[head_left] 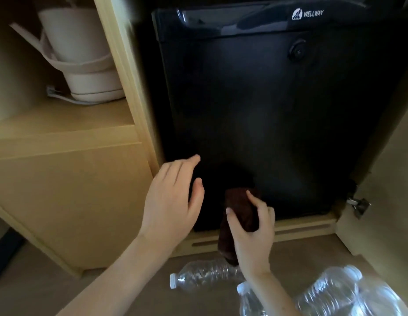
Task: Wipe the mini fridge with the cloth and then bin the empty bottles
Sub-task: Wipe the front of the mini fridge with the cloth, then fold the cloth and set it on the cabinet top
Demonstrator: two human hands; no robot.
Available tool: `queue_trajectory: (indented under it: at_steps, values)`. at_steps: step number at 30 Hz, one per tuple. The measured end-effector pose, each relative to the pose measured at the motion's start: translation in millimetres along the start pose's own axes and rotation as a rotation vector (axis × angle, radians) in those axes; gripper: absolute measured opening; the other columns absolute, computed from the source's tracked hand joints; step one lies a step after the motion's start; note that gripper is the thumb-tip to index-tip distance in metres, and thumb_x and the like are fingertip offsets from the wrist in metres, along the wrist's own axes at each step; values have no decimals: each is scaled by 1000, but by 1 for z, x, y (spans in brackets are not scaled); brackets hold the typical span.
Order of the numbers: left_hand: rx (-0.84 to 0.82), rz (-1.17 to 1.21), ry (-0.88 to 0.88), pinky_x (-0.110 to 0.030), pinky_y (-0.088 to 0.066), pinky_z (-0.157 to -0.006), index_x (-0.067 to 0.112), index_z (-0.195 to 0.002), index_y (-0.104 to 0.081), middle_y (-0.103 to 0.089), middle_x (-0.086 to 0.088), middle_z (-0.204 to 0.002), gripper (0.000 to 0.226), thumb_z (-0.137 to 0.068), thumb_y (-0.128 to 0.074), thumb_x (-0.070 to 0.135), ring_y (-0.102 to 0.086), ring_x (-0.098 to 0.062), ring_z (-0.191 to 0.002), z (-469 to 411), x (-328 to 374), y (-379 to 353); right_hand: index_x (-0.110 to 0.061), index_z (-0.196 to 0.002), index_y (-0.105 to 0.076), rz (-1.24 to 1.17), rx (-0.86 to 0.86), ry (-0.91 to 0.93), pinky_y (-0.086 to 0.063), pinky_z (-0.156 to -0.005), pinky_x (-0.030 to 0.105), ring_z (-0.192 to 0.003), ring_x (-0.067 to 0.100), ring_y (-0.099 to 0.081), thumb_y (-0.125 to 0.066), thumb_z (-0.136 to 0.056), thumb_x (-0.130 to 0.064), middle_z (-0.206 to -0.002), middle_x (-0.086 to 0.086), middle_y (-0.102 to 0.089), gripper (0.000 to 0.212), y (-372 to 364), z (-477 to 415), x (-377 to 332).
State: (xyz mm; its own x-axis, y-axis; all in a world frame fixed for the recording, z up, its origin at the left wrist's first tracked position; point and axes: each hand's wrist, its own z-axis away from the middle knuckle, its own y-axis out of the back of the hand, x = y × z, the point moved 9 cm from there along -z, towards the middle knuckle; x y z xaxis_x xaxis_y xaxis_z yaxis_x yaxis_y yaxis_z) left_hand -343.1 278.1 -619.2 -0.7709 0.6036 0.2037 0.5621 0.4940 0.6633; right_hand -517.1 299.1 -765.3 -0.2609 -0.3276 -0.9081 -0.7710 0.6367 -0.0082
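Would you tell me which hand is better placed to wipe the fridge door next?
The right hand: it already grips the brown cloth against the bottom of the fridge door. The left hand is open and empty beside it.

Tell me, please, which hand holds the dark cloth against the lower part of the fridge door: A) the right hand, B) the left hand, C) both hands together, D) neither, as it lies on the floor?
A: the right hand grips the dark cloth at the fridge door's lower edge, while the left hand is open beside it, holding nothing.
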Motion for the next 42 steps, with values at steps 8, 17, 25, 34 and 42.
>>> queue_trajectory:
  at_steps: [8, 17, 25, 34, 42]
  values:
    - [-364, -24, 159, -34, -50, -83, 8, -123, -62, -66, -3, -107, 34, -99, -43, 24, -59, -22, -97, 92, -7, -53, -34, -127, -61, 286, -166, -34, -37, -80, -2, -95, -7, -54, -80, -76, -33, -104, -14, -45, 54, 31, 37, -1]
    - [-666, -131, 259, -37, -52, -72, 6, -110, -66, -65, -6, -98, 34, -94, -42, 24, -61, -27, -87, 159, 32, 9, -25, -127, -63, 427, -300, -306, -36, -81, -1, -93, -7, -52, -84, -75, -19, -103, -2, -45, 56, 50, 89, -65]
    - [-893, -116, 264, -38, -53, -82, 7, -123, -63, -67, -4, -107, 42, -95, -39, 29, -63, -25, -96, 41, 109, 181, -35, -127, -61, 503, -452, -469, -33, -83, -3, -95, -10, -51, -81, -79, -25, -105, -5, -45, 54, 78, 32, -281]
    - [-751, 23, 286, -33, -52, -80, 10, -122, -60, -65, -3, -111, 38, -96, -41, 30, -61, -21, -99, -190, 220, 420, -41, -125, -59, 555, -526, -371, -37, -81, 2, -96, -6, -50, -81, -78, -32, -100, -20, -41, 52, 110, -107, -592]
    - [-572, -13, 233, -42, -36, -116, 20, -150, -42, -48, -3, -151, 52, -102, -37, 38, -41, -23, -141, -294, 252, 575, -45, -120, -59, 466, -528, -232, -40, -81, 9, -98, -6, -53, -82, -76, -34, -103, -23, -44, 51, 121, -165, -759]
